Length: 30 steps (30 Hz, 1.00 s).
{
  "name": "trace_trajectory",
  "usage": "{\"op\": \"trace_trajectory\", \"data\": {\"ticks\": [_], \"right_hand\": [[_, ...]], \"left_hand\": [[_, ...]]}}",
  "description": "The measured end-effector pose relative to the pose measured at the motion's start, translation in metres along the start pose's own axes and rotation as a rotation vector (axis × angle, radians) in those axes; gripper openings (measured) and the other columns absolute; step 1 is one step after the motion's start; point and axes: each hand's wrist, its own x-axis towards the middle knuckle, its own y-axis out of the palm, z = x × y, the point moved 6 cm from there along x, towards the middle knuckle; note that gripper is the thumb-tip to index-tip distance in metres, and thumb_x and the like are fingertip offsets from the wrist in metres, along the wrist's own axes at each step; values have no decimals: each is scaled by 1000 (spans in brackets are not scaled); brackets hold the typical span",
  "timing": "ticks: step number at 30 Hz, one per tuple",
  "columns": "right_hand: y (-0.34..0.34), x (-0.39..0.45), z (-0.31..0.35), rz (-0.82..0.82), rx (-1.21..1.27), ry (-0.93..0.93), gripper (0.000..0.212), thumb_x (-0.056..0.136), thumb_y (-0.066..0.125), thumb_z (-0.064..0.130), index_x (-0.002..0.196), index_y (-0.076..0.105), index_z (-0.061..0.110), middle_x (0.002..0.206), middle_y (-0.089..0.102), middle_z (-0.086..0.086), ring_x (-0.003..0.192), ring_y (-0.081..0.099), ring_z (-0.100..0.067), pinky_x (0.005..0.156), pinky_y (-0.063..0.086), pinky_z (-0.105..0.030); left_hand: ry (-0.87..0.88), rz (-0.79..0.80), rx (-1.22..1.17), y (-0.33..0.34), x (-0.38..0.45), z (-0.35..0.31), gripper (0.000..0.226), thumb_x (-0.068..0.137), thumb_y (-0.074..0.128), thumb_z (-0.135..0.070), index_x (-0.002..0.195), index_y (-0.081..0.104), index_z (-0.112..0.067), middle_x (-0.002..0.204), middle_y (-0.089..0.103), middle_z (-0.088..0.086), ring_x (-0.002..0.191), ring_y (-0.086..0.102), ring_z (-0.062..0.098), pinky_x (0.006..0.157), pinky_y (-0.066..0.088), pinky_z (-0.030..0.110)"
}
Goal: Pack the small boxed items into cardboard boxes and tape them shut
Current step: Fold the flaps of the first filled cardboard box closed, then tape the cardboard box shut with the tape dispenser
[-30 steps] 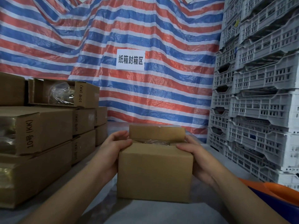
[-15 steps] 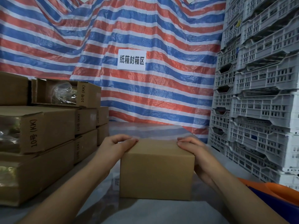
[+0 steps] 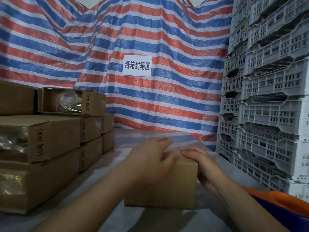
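Note:
A small brown cardboard box [image 3: 168, 188] stands on the grey table [image 3: 107, 164] in front of me, its top flaps folded down. My left hand [image 3: 148, 156] lies flat across the box's top with fingers stretched and slightly blurred. My right hand [image 3: 200, 163] rests against the box's right top edge and side, fingers extended along it. What is inside the box is hidden.
Stacked cardboard boxes marked "10号 (KK)" [image 3: 50, 139] fill the left side, some open with plastic-wrapped items showing. Grey plastic crates [image 3: 267, 97] tower on the right. A striped tarp with a paper sign [image 3: 137, 66] hangs behind. An orange and blue tub [image 3: 275, 203] sits at lower right.
The rear flap that stood up a second ago is folded down. My left hand has slid from the box's left edge onto its top; my right hand stays at the right edge.

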Motion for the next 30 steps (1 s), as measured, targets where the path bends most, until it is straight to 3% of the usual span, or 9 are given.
{"op": "trace_trajectory", "data": {"ticks": [2,6,12,16,20,22,25,28,30], "right_hand": [[-2,1,-3,7,5,11,9,87,71,17,93,78,17,108,73,-16,108,65,-36,100,48,-52],[-3,4,-5,-1,-2,10,9,86,71,12,89,78,16,107,72,-16,111,63,-38,104,47,-55],[-2,1,-1,-50,-57,10,11,89,68,16,92,78,19,110,71,-11,107,63,-29,86,52,-39],[-15,-8,38,-276,-436,-275,19,98,55,12,108,70,18,111,68,2,97,61,-10,78,45,-21],[-40,-35,77,-345,-1044,-459,17,93,55,27,80,63,19,77,63,1,73,55,-21,60,38,-30],[-61,-51,81,-383,-1265,-385,31,93,52,39,69,50,19,67,53,1,68,50,-26,56,32,-32],[-91,-82,73,-412,-1508,-193,44,93,45,59,71,45,21,75,54,-1,75,55,-29,60,36,-33],[-116,-111,55,-407,-1625,-3,62,83,35,83,74,46,23,81,58,0,79,60,-27,62,41,-35],[-126,-124,42,-415,-1641,62,69,76,34,90,71,47,22,73,54,5,76,60,-25,61,41,-34]], "left_hand": [[48,79,164,15,1,-11,64,95,28,-67,152,22,-39,159,25,-13,145,24,11,115,20,37],[80,84,275,27,-1,-9,61,97,22,-65,153,19,-39,158,30,-12,143,31,11,117,20,36],[70,97,286,26,2,-9,60,97,23,-65,151,23,-40,152,40,-10,135,42,13,108,34,35],[56,122,325,24,5,-8,58,97,24,-65,150,26,-41,153,40,-11,133,44,13,102,39,35],[45,144,308,25,3,-6,58,97,25,-64,150,26,-41,155,36,-10,135,42,14,104,39,37],[49,144,292,25,3,-6,58,98,25,-63,151,26,-40,155,35,-10,136,41,15,106,37,38],[51,153,275,26,3,-5,58,98,26,-63,151,26,-39,156,34,-10,136,40,15,108,35,39],[40,156,282,28,2,-4,58,97,24,-64,151,26,-40,155,34,-10,134,43,16,107,36,40],[46,140,289,28,1,-5,58,98,24,-63,151,27,-39,155,35,-10,134,43,16,107,37,39]]}}
